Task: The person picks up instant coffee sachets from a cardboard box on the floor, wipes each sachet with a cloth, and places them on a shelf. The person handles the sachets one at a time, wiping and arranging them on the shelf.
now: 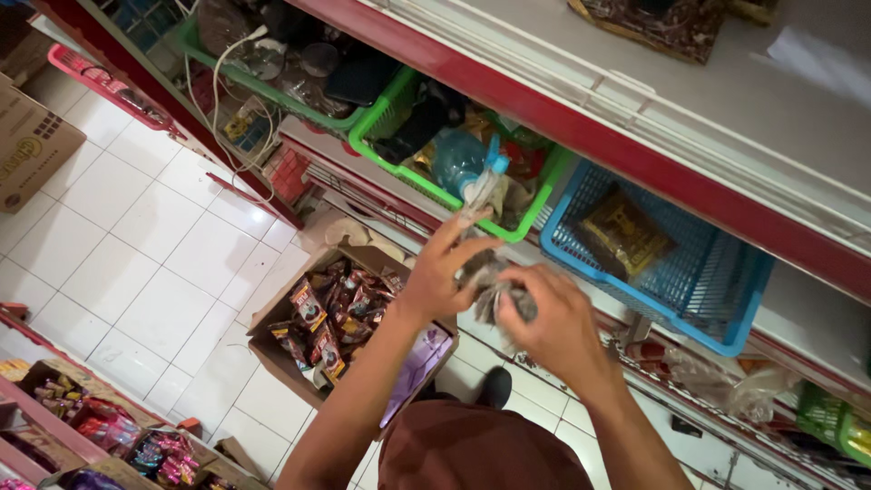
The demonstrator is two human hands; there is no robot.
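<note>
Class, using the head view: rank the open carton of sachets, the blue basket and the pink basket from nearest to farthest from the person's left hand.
1. Open carton of sachets, just below-left of the left hand.
2. Blue basket, to the right.
3. Pink basket, far upper left.

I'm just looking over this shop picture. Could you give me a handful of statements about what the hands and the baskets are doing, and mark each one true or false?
1. Both hands, the left hand and the right hand, hold a small clear plastic packet with dark contents. True.
2. The blue plastic mesh basket is empty. False: a dark brown and yellow flat packet lies in it.
3. An open brown cardboard box of small sachets stands on the white tiled floor. True.
4. The green plastic mesh basket sits on the floor. False: it rests on the shelf, beside the blue one.
5. The hands are inside the cardboard box. False: they are raised above it, near the shelf edge.
</note>
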